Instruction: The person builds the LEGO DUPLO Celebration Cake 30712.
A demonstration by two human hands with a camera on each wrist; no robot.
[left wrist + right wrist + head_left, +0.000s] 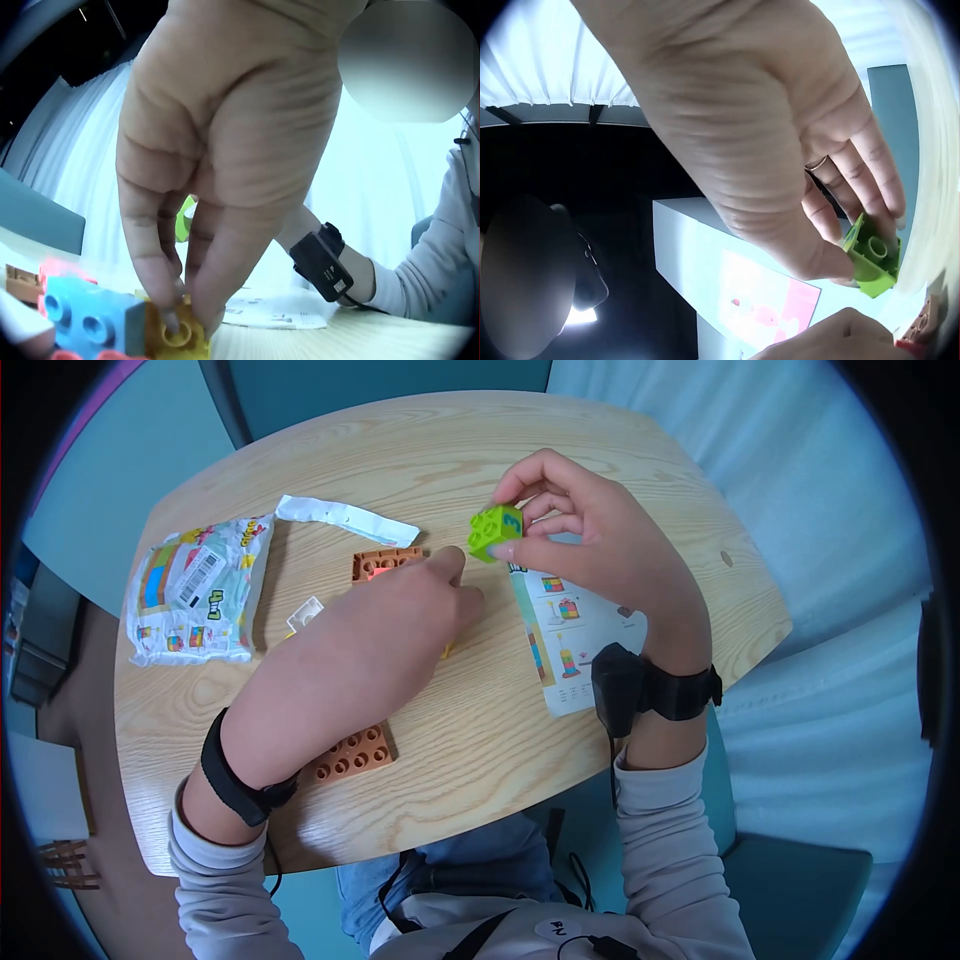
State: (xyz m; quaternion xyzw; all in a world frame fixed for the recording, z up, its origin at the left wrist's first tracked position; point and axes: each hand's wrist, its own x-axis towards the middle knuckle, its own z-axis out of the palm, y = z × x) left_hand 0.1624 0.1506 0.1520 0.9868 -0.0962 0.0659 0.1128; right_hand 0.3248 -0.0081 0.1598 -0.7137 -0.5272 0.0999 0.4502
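The right hand (590,530) pinches a green block (495,532) marked with a 3, held above the table; its hollow underside shows in the right wrist view, where the block (873,259) sits between thumb and fingers. Low over the table, the left hand (400,610) reaches among the blocks. In the left wrist view the left hand's (217,172) thumb and fingers pinch a yellow block (177,334), next to a blue block (94,319). From the head view the left hand hides most of these blocks.
A printed sheet (580,640) lies under and below the right hand. At the left is a printed plastic bag (200,595), with a torn white strip (345,518) beside it. Brown plates (355,753) and a white piece (305,614) lie around the left arm.
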